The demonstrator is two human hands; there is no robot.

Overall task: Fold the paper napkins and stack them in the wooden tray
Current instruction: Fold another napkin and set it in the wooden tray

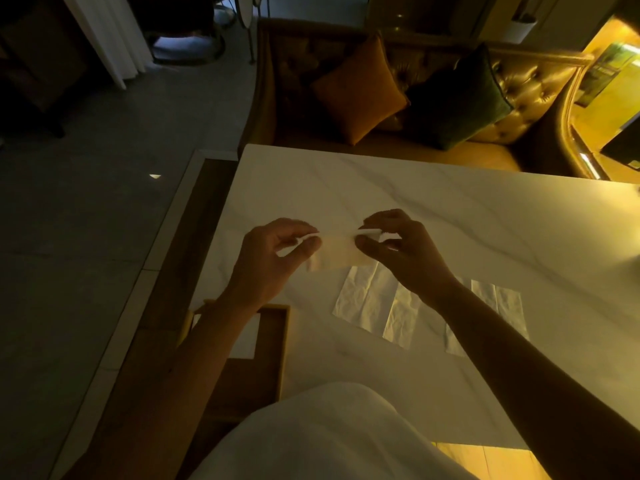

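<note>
Pinching the napkin [341,252] by its upper corners, the left grip [273,258] and right grip [398,251] hold it mid-frame above the desk [450,209]. Pulling harder could tear the thin paper, and mismatched corners would skew the fold. The wooden tray [282,341] sits at lower left.

Creased thin paper napkins [377,303] lie on a smooth, veined marble-look table [450,209]; wooden tray [277,344].
</note>
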